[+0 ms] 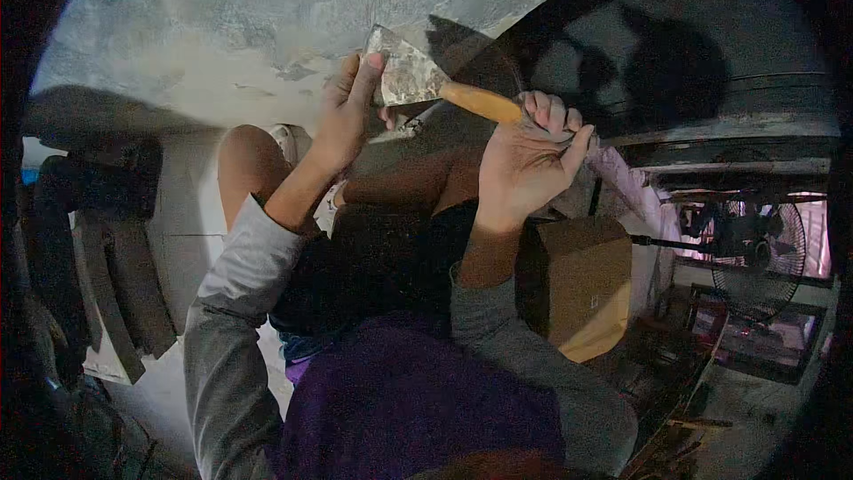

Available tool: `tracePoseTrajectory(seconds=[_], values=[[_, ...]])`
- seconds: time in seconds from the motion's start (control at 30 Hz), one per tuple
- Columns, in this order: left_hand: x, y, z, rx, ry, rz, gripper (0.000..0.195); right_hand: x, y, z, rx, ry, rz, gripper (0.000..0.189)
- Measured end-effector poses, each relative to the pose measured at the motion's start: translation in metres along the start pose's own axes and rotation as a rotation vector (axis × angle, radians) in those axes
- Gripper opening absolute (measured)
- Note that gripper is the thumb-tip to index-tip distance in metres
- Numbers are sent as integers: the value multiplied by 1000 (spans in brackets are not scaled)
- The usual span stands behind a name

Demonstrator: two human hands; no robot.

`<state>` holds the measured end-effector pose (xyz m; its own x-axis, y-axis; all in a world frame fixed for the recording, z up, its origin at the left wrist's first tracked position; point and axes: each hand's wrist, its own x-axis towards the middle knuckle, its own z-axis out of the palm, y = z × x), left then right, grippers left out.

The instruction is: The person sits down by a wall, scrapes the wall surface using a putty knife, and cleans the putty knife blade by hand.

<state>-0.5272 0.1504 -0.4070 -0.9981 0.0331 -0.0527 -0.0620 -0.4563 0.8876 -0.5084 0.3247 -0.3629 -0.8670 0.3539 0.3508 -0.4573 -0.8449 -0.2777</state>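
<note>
A putty knife with a wide, stained metal blade (408,73) and a yellow-orange handle (483,103) is held between my hands, in front of a patchy grey plastered wall (220,20). My left hand (352,103) grips the blade's outer side, with the thumb lying on its face. At the handle's end is my right hand (536,140), its fingers curled up and the palm partly towards me; a greyish thing, too unclear to name, shows between these fingers. The blade appears held off the wall, and its dark shadow falls to the right.
Beyond my right forearm stands a brown cardboard box (590,287). A pedestal fan (758,250) is farther right, near framed items (766,340). Dark furniture-like pieces (123,280) stand at the left. My bent knees are just below the wall area.
</note>
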Motion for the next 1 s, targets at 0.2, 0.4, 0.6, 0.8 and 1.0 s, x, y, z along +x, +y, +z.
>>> tracePoseTrajectory(seconds=[0.2,0.4,0.6,0.8,1.0], values=[[-7,-1,11,109,140,168,31,-1,1,13,-93,-37,-49,23],[-17,9,19,166,162,157,43,-1,1,22,-142,-54,-88,22],[-23,2,13,170,70,141,41,6,-2,19,-94,-57,-42,23],[-33,-6,25,132,139,236,38,-1,-3,39,-65,-45,-86,25],[-27,-21,29,200,261,444,31,-11,-1,59,-302,-164,-221,23]])
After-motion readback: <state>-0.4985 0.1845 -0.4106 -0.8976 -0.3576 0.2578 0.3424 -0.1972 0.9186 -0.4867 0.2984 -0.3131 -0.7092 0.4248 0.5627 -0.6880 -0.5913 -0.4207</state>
